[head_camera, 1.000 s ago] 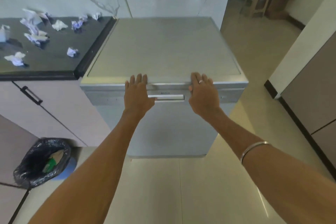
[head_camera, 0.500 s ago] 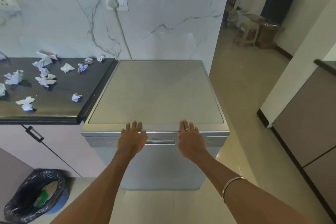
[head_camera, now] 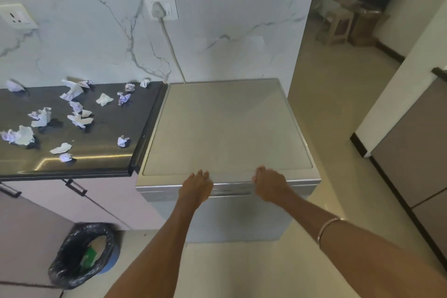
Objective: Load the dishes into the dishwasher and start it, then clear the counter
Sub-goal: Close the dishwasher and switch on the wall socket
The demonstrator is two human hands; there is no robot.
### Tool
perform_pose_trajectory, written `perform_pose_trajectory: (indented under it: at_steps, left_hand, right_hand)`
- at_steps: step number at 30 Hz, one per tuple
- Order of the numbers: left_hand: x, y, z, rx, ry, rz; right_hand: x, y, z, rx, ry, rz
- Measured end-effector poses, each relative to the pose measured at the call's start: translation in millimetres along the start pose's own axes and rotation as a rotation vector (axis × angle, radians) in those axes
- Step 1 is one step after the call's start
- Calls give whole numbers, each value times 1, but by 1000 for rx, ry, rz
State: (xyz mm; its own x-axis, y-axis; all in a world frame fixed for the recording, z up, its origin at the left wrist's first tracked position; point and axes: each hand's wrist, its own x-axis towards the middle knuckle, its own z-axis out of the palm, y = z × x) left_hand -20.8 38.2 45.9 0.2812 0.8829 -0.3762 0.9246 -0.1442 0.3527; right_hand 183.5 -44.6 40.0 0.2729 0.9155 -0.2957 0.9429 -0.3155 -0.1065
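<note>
While both of our hands rest at the top front edge of the dishwasher (head_camera: 227,128), its door looks closed and we cannot see any dishes, so we judge them to be inside already. Our left hand (head_camera: 196,185) lies with fingers fairly straight over the edge, gripping nothing; our right hand (head_camera: 269,185) sits the same way, fingers relaxed against the rim. We think the main risk is a door that has not latched fully: if we let go too soon, the machine may refuse to start or leak. Pressing the wrong spot on the narrow control strip (head_camera: 229,191) could also pick the wrong cycle, since its markings are too blurred for us to read. Its cord (head_camera: 170,48) runs up to a wall socket (head_camera: 160,8), and we cannot tell whether that is switched on. Paper scraps (head_camera: 77,120) litter the counter (head_camera: 106,138) just beside the machine; a careless sweep could send them to the floor, missing the bin (head_camera: 82,254) below. We find no legible brand, label or writing anywhere.
</note>
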Motion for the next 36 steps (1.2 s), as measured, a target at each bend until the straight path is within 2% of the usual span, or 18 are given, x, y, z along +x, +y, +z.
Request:
perform_pose_trajectory:
  at_steps: [6, 11, 18, 25, 36]
  left_hand:
    - [19, -4, -31, 60, -143, 17]
    - [34, 3, -59, 51, -199, -4]
    - [74, 4, -91, 92, -7, 88]
    - [134, 2, -132, 82, -26, 79]
    - [223, 3, -197, 15, 115, 45]
  right_hand:
    - [13, -17, -32, -164, -60, -42]
    - [37, -36, -57, -226, -92, 78]
    - [80, -52, -74, -104, 55, 74]
    - [162, -65, -105, 30, 96, 77]
    - [278, -102, -177, 96, 125, 15]
